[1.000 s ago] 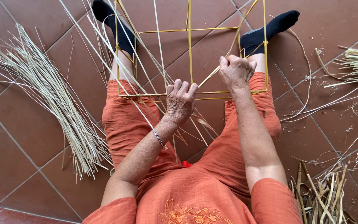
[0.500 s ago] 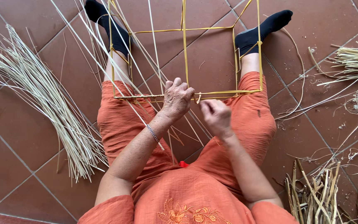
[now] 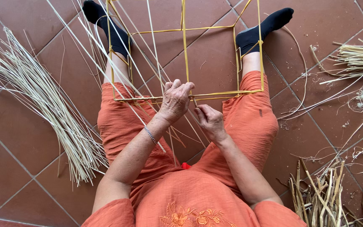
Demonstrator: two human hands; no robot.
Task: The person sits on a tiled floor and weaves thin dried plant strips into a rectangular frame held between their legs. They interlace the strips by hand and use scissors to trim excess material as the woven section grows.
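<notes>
I sit on a tiled floor with my legs spread, in orange clothes and black socks. A yellow strip frame [image 3: 184, 29] lies between my legs, its near bar [image 3: 227, 94] across my thighs. My left hand [image 3: 175, 101] grips that near bar at its middle, fingers curled over it. Just below and to the right, my right hand [image 3: 209, 120] pinches a thin pale reed strand [image 3: 195, 102] right by the bar. Several long pale strands [image 3: 118, 54] cross the frame diagonally.
A thick bundle of pale reeds [image 3: 51, 109] lies on the floor at my left. Another reed bundle [image 3: 360, 56] and loose curls of strand lie at the right. Coarser stalks [image 3: 320, 197] are piled at the bottom right.
My right hand came down from the frame's right side to just under the near bar beside my left hand. The left hand stayed on the bar.
</notes>
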